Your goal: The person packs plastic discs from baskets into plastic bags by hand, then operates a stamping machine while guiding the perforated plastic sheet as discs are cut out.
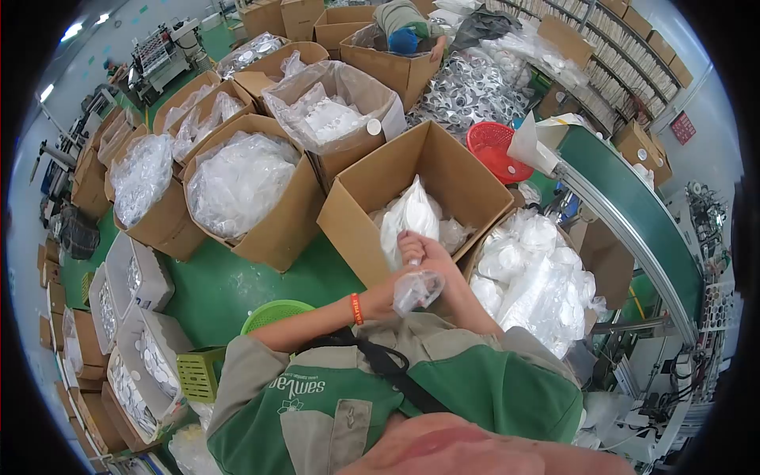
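Observation:
A filled clear plastic bag (412,214) of white pieces hangs at the mouth of an open cardboard box (360,218) in front of me. My right hand (423,251) is closed round the bag's gathered neck. Close below it, my left hand (396,283), with an orange band on the wrist, is also at the twisted neck; its fingers are partly hidden. The loose plastic end of the bag (418,291) sticks out towards my chest. Inside the box, other bagged white pieces (454,234) lie under and beside the held bag.
Bagged white discs (526,277) fill a box on the right, beside a green conveyor (633,206). A red basket (497,150) stands behind. Plastic-lined boxes (241,186) crowd the left, with grey bins (138,273) and a green basket (275,313) nearer. Another person (404,28) bends over a far box.

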Available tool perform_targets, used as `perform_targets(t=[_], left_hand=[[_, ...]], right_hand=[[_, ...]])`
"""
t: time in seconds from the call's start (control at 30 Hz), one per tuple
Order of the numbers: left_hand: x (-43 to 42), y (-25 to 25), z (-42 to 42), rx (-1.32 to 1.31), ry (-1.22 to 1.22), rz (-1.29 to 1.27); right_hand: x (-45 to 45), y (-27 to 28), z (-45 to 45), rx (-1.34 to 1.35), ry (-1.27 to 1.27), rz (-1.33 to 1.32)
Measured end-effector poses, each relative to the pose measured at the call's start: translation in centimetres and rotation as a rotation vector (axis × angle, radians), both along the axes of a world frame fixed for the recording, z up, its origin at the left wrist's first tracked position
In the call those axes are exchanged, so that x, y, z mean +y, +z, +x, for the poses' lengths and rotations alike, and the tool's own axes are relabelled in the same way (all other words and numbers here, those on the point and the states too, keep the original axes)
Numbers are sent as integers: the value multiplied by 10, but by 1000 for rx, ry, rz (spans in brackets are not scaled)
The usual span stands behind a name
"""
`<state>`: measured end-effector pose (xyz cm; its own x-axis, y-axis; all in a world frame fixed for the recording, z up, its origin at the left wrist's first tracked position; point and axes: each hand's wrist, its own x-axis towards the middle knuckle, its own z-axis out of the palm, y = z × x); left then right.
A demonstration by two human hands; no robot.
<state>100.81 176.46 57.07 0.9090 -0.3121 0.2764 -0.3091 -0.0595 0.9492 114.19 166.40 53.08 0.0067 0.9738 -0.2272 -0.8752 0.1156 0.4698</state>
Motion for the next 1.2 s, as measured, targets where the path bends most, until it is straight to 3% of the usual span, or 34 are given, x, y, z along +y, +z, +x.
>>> perform_targets(t=[0.07, 0.1, 0.13, 0.2, 0.23, 0.27, 0.3, 0.33, 0.37, 0.4, 0.47, 0.53, 0.57, 0.6, 0.67, 0.73, 0.8, 0.87, 0.93, 1.0, 1.07, 1.13, 1.2], left_hand=[[7, -5, 14, -119, 9, 361], [8, -13, 18, -210, 103, 146], [9, -16, 19, -214, 105, 144], [10, -21, 20, -48, 215, 66], [1, -24, 17, 14, 207, -100], [-2, -30, 17, 10, 211, -98], [-4, -39, 19, 149, 266, -377], [1, -39, 22, -29, 310, -286], [6, -40, 25, -205, 372, -197], [10, -27, 21, -222, 522, -43], [17, -4, 23, -569, 779, 560], [25, 1, 30, -533, 712, 654], [30, -3, 34, -511, 520, 510], [31, -6, 33, -347, 367, 300], [33, -2, 30, -404, 422, 511], [34, 7, 26, -416, 460, 449], [37, 15, 23, -186, 422, 435], [36, 9, 27, -342, 531, 536], [31, 9, 27, -276, 585, 619], [23, 18, 30, -301, 662, 491], [21, 18, 32, -317, 739, 486], [26, 5, 38, -293, 798, 453], [28, 2, 38, -260, 859, 423]], right_hand=[[13, 7, 20, -564, 49, -126], [22, 6, 22, -827, 173, -305], [29, 2, 24, -1090, 299, -490], [27, -9, 16, -2334, 539, -506], [25, 0, 9, -1667, 553, -790], [21, 2, 17, -1674, 554, -786], [12, 4, 31, -1507, 511, -695], [8, 16, 35, -1342, 470, -608], [10, 24, 27, -1474, 384, -689], [9, 25, 32, -1748, 506, -677], [14, 16, 25, -2183, 454, -493], [13, 47, 2, -2376, 377, -507], [14, 75, -3, -2375, 457, -567], [14, 66, 12, -2117, 559, -527], [14, 71, 27, -2077, 591, -354], [10, 96, 16, -2104, 489, -403], [8, 94, 17, -2140, 498, -403], [5, 106, 8, -2297, 421, -317], [5, 124, -2, -2739, 488, -358], [8, 135, -9, -2829, 706, -383], [8, 140, -23, -2841, 749, -464], [10, 132, -30, -3080, 117, -440], [6, 140, -40, -3059, 186, -543]])
